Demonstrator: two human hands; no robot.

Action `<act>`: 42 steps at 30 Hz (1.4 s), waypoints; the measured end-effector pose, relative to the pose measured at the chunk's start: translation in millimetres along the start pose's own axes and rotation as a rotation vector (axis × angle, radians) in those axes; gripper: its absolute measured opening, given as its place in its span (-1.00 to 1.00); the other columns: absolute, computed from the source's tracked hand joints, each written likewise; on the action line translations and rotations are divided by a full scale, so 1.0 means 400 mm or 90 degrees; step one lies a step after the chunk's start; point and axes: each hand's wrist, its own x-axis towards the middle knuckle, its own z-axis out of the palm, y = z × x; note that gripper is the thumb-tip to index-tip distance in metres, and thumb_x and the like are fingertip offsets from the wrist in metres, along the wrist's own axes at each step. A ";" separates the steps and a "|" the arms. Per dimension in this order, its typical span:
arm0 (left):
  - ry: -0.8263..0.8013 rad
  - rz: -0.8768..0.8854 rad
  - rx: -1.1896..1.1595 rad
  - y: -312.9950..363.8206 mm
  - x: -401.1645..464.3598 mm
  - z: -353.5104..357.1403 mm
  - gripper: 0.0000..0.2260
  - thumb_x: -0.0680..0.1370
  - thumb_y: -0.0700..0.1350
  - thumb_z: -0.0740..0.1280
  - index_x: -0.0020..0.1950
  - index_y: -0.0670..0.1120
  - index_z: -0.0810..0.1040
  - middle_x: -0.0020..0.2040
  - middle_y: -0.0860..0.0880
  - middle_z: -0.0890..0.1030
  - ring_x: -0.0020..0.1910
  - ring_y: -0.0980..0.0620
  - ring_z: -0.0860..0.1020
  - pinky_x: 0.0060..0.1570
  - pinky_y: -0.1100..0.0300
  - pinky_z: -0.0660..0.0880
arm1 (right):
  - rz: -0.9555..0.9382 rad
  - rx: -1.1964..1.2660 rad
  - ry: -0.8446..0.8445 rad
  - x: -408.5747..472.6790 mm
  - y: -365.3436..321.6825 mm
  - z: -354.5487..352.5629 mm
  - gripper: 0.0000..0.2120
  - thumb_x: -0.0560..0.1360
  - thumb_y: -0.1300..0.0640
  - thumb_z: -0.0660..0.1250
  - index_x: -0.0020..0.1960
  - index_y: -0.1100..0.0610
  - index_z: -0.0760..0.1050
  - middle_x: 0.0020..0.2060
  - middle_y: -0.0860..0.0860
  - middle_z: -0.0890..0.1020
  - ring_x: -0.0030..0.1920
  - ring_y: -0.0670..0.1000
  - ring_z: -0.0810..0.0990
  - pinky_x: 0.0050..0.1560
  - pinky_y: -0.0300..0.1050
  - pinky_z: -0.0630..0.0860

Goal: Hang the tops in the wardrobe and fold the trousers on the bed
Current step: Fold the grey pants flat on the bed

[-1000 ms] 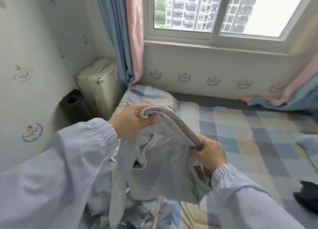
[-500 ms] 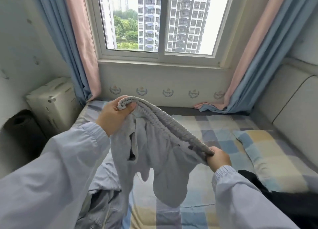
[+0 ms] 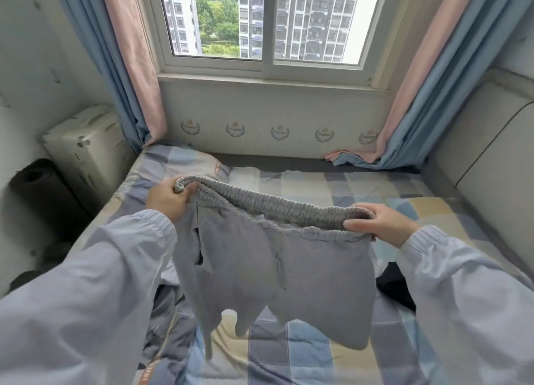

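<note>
I hold up grey trousers (image 3: pixel 268 272) by their elastic waistband, stretched wide above the bed (image 3: pixel 332 188) with its checked sheet. My left hand (image 3: pixel 169 199) grips the waistband's left end, and my right hand (image 3: pixel 381 225) pinches its right end. White pocket linings show on the fabric, and the lower part hangs loose over the bed. A dark garment (image 3: pixel 396 286) lies on the bed behind my right sleeve. More grey-blue clothes (image 3: pixel 164 321) are heaped at the lower left of the bed, partly hidden by my left arm.
A window (image 3: pixel 268 23) with pink and blue curtains faces me. A white cardboard box (image 3: pixel 86 144) and a black rolled mat (image 3: pixel 37 188) stand left of the bed. A padded headboard (image 3: pixel 488 165) runs along the right. A pillow (image 3: pixel 185 165) lies at the far left.
My hands have drawn apart, stretching the waistband wide and nearly level. My right hand rose and moved right. The view swung to face the window squarely.
</note>
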 end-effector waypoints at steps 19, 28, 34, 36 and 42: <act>-0.631 -0.097 0.302 -0.144 0.129 0.256 -0.51 0.38 0.37 0.29 0.05 0.00 0.57 0.05 0.07 0.56 0.08 0.07 0.49 0.14 0.24 0.31 | 0.409 0.055 -0.203 0.188 0.286 -0.043 -0.76 0.20 0.21 0.44 -0.16 0.18 0.51 -0.58 0.00 0.44 -0.64 -0.13 0.28 -0.61 -0.38 0.14; -0.275 -0.216 0.197 -0.603 0.196 0.985 -0.44 0.49 -0.01 0.40 0.40 -0.16 0.30 0.31 -0.23 0.43 0.31 -0.18 0.38 0.25 0.09 0.28 | 0.426 0.141 0.129 0.739 0.949 0.253 -0.72 0.53 0.07 0.31 0.18 0.16 0.46 -0.04 0.13 0.56 -0.22 0.02 0.49 -0.25 -0.17 0.43; -0.339 -0.196 0.260 -0.866 0.065 1.278 -0.64 0.51 0.01 0.35 0.25 -0.11 0.54 0.27 -0.16 0.49 0.26 -0.13 0.45 0.25 0.12 0.34 | 0.489 -0.068 0.263 0.859 1.311 0.476 -0.53 0.49 0.07 0.23 0.37 0.19 0.37 0.30 0.25 0.46 0.28 0.24 0.44 0.27 -0.02 0.34; -0.330 -0.195 0.269 -0.900 0.051 1.332 -0.67 0.52 0.06 0.32 0.16 -0.12 0.58 0.19 -0.18 0.53 0.16 -0.15 0.50 0.14 0.13 0.38 | 0.490 -0.111 0.296 0.869 1.372 0.486 -0.62 0.56 0.18 0.15 0.35 0.21 0.39 0.32 0.23 0.43 0.30 0.25 0.41 0.28 -0.02 0.32; -0.157 -0.237 0.233 -0.965 0.061 1.444 -0.61 0.45 0.19 0.33 0.17 0.00 0.54 0.18 -0.13 0.51 0.19 -0.17 0.47 0.18 0.05 0.40 | 0.504 -0.170 0.266 0.942 1.496 0.456 -0.67 0.60 0.15 0.09 0.21 0.28 0.51 0.26 0.26 0.49 0.25 0.25 0.45 0.23 -0.04 0.36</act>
